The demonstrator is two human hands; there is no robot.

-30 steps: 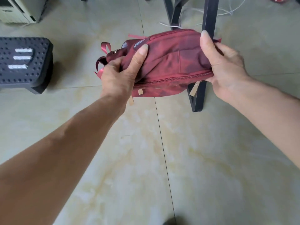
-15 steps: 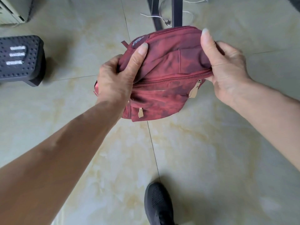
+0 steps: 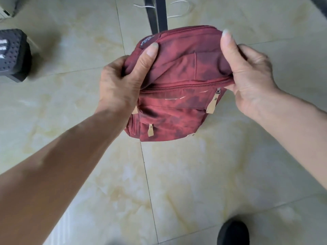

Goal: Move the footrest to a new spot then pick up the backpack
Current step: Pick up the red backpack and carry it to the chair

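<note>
A dark red backpack (image 3: 178, 96) with tan zipper pulls hangs in the air above the tiled floor, held up by both hands. My left hand (image 3: 122, 84) grips its left top edge, thumb over the fabric. My right hand (image 3: 247, 76) pinches its right top edge. The black footrest (image 3: 13, 53), studded with dots and white stripes, stands on the floor at the far left edge, partly cut off by the frame.
Black metal table legs (image 3: 159, 13) rise just behind the backpack, with white cables (image 3: 178, 7) on the floor beyond them. A black shoe (image 3: 233, 232) is at the bottom right. A pale appliance corner shows at the top left.
The backpack has risen off the floor and hangs more upright, its lower pockets now showing. The view has shifted right, so the footrest slid toward the left edge. A shoe has come into view.
</note>
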